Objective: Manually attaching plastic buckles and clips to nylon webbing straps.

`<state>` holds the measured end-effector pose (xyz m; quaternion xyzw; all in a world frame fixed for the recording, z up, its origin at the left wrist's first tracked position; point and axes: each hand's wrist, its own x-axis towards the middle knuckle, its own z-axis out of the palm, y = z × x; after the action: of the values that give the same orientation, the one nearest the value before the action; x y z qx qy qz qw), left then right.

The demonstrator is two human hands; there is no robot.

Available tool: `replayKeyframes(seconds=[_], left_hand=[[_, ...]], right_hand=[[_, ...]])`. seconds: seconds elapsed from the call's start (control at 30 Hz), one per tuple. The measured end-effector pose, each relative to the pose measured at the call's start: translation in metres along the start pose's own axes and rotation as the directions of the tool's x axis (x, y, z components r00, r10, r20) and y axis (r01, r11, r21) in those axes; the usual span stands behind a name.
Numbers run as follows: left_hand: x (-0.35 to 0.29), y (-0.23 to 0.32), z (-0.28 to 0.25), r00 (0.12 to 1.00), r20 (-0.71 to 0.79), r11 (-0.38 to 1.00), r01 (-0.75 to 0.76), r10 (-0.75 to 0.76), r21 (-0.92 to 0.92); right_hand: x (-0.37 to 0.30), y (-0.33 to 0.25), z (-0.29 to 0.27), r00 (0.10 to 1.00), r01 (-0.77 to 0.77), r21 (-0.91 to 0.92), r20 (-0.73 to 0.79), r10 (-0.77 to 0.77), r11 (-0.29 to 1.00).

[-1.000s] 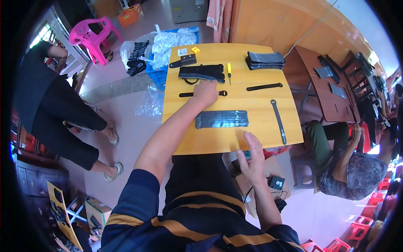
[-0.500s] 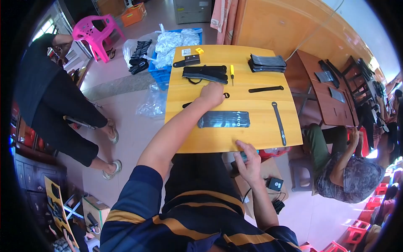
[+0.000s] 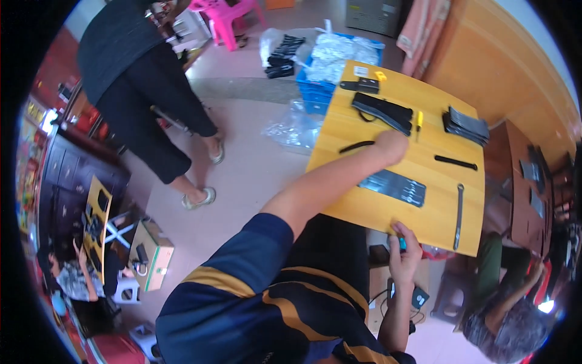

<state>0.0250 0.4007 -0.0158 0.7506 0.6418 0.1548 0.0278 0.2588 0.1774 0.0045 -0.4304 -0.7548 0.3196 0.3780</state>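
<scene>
My left hand (image 3: 391, 147) is closed over the right part of a thin black strap (image 3: 356, 146) on the wooden table; the strap's left end shows beyond my wrist, and my fingertips are hidden. Just below that wrist lies a dark flat packet (image 3: 397, 188) in clear film, partly covered by my forearm. At the table's near edge my right hand (image 3: 405, 255) is open, thumb and fingers apart. Something small and teal (image 3: 402, 244) shows between them; I cannot tell whether it is held. A stack of black straps (image 3: 383, 111) and a yellow-handled screwdriver (image 3: 419, 121) lie beyond my left hand.
On the table (image 3: 339, 203) are two single straps, a grey one (image 3: 459, 216) and a black one (image 3: 456, 162), a pile of packets (image 3: 465, 126) and a black case (image 3: 368, 84). A blue crate (image 3: 315, 92) stands behind. People are to the left and right.
The whole view has swung left, so the table sits further right and tilted. My left hand stays at the strap and now covers its ring end. My right hand remains by the near edge.
</scene>
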Motion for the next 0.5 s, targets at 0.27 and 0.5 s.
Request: replayKeyframes(seconds=[0.27,0.5], left_hand=[[-0.036,0.01,-0.065,0.933,-0.237,0.959,-0.237,0.27,0.159],[-0.099,0.102,-0.162,0.719,-0.674,0.759,-0.533,0.172,-0.375]], right_hand=[[0.004,-0.008,0.004,0.987,-0.155,0.229,-0.012,0.162,0.961],[0.046,-0.033,0.011,0.941,0.123,0.283,-0.337,-0.022,0.951]])
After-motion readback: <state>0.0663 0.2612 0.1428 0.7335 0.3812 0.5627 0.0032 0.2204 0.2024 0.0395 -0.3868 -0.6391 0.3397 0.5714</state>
